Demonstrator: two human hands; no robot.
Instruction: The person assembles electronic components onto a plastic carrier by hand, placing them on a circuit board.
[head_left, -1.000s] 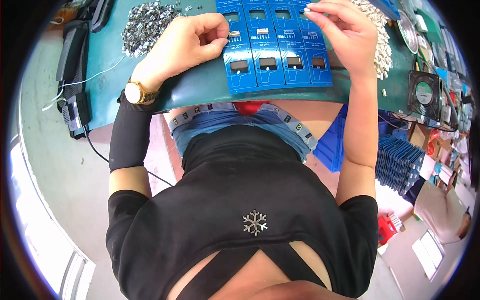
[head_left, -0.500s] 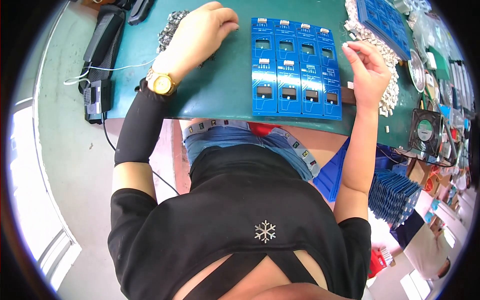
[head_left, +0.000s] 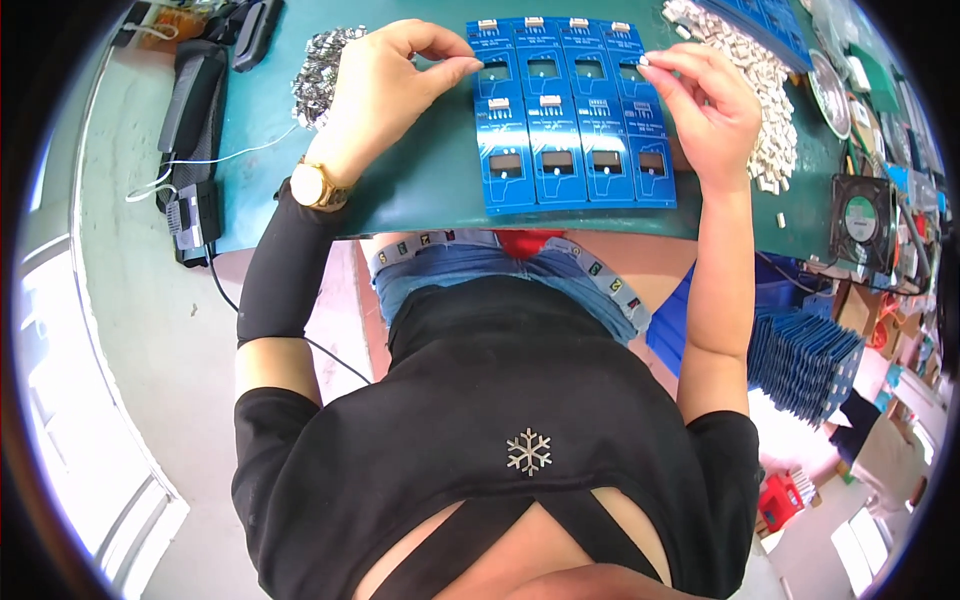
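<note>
A blue circuit board panel (head_left: 555, 120) lies at the near edge of the green table, with several dark rectangular windows and white connectors along its far row and on two units nearer me. My right hand (head_left: 715, 115) pinches a small white connector (head_left: 643, 62) over the panel's right side. At the panel's far left edge is my left hand (head_left: 385, 85), thumb and index finger closed together; whatever is between their tips is too small to make out. Beside my left hand sits a heap of small black-and-silver components (head_left: 318, 78). A pile of white connectors (head_left: 765, 130) spreads beyond my right hand.
More blue panels (head_left: 775, 25) are stacked at the far right. A small fan (head_left: 862, 220) stands at the table's right edge. On the left are a black device with a cable (head_left: 192, 215) and a thin white wire (head_left: 235, 155). Several blue boards (head_left: 805, 360) stand in a row below right.
My left hand has moved right, from beside the component heap to the panel's left edge. My right hand has come left over the panel with the connector. The view has shifted slightly.
</note>
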